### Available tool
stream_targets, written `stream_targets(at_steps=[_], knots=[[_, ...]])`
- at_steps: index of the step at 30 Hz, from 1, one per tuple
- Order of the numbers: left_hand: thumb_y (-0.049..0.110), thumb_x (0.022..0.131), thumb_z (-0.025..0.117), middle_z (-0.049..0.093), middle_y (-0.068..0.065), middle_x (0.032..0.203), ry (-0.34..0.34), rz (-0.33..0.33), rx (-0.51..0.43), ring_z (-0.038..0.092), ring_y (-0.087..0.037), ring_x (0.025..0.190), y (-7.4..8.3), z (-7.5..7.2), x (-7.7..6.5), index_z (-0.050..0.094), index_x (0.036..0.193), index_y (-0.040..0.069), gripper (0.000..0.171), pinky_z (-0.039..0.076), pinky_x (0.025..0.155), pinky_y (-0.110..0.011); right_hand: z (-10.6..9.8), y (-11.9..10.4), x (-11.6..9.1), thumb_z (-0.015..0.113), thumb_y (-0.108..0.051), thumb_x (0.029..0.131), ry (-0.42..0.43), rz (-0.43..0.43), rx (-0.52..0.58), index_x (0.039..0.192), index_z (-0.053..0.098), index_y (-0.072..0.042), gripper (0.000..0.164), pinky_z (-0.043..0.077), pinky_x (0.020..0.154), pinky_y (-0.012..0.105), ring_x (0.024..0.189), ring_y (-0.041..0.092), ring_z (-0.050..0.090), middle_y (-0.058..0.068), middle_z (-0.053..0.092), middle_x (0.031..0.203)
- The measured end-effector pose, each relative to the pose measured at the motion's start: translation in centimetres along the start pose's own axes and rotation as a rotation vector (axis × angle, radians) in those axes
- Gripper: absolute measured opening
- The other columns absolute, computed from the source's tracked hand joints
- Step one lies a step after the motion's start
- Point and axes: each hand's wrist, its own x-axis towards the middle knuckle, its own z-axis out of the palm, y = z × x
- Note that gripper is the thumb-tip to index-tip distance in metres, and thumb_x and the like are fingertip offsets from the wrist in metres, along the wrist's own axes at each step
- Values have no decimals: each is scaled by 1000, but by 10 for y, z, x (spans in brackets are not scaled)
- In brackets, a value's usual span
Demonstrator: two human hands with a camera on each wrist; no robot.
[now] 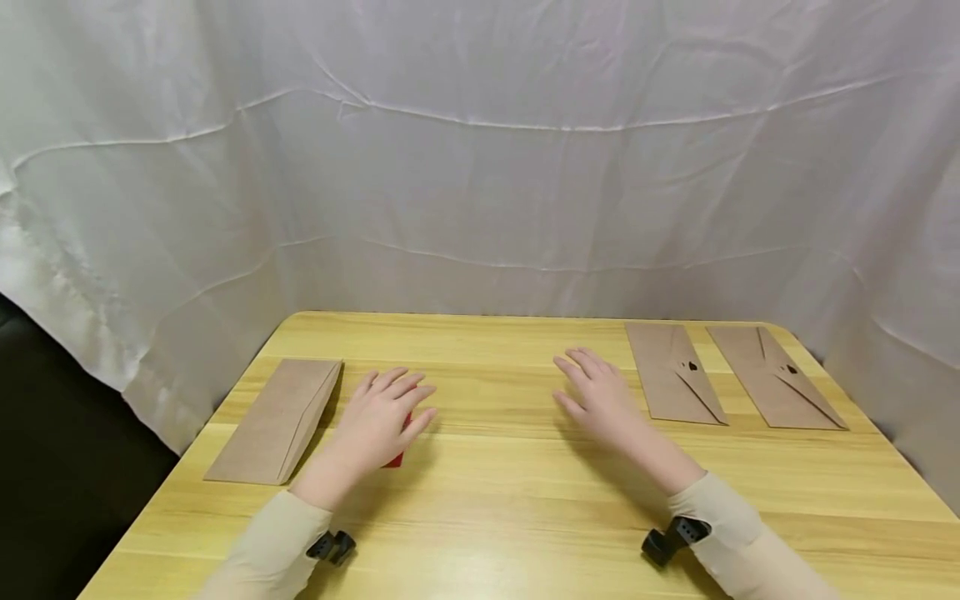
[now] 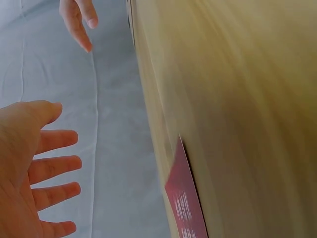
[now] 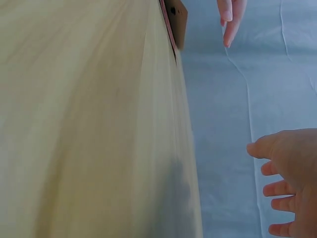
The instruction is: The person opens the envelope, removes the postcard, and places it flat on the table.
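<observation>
Table (image 1: 495,492): yellowish wood grain, rounded far corners.
Curtain (image 1: 480,192): whitish, creased, behind and at both sides.
Black object (image 1: 67,467): left of the table, partly shown.

Legible text: none | red card (image 2: 185,198): pale printed marks (image 2: 183,206) in two blocks, too blurred to read | inner brown envelope (image 1: 660,383) at right: small dark mark (image 1: 692,367), meaning unclear | outer brown envelope (image 1: 768,383): similar mark, equally unreadable

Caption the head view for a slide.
Left hand and right hand hover above a wooden table, between brown envelopes, near a red card.
</observation>
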Motion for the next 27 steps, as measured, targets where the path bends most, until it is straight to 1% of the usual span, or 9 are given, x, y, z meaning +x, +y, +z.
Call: stream_targets(at_steps=[5,9,13,17,19,21,24,27], knots=[[42,95,59,61,-5,137,-30,36,-25,51,-31,132,16,8,16,64,128,21,39,34,110,-60,-9,21,-15,63,-28,93,-19,50,-18,138,52,-4,52,37,106,63,136,42,42,22,49,143],[44,96,56,57,-3,141,-69,44,-45,47,-29,136,28,14,31,62,131,22,42,30,113,-60,-17,37,-27,62,-26,94,-28,88,-26,139,51,-3,52,37,105,65,135,44,42,24,47,144],[47,97,53,54,-2,144,-83,68,-46,45,-28,138,40,19,46,61,132,23,43,30,114,-59,-25,51,-38,62,-26,94,-33,127,-55,138,50,-2,52,33,108,65,136,44,40,24,46,144],[49,98,50,53,-1,145,-83,94,-44,44,-26,139,53,25,60,59,134,25,44,31,114,-58,-32,63,-46,64,-27,92,-15,126,-111,137,52,-1,53,34,106,66,134,45,43,24,50,141],[49,98,49,52,0,147,-92,102,-50,43,-26,140,60,26,67,58,135,26,45,30,115,-57,-34,70,-48,66,-25,91,6,116,-125,135,53,1,53,35,105,65,132,46,44,26,52,139],[50,98,48,50,0,148,-102,108,-56,41,-25,141,67,28,74,56,137,27,45,29,116,-57,-37,78,-48,66,-25,91,6,123,-124,135,52,3,53,35,104,66,132,48,43,28,51,138],[51,99,46,49,0,149,-122,114,-70,39,-25,143,77,31,85,54,138,28,46,28,116,-57,-40,89,-50,64,-25,93,-26,159,-108,137,49,4,56,32,106,66,133,50,38,30,46,140],[52,100,43,48,0,150,-135,121,-76,39,-24,143,87,36,96,53,139,29,47,28,116,-57,-43,100,-52,61,-27,95,-81,193,-101,142,43,5,60,28,109,64,136,51,33,32,41,144]])
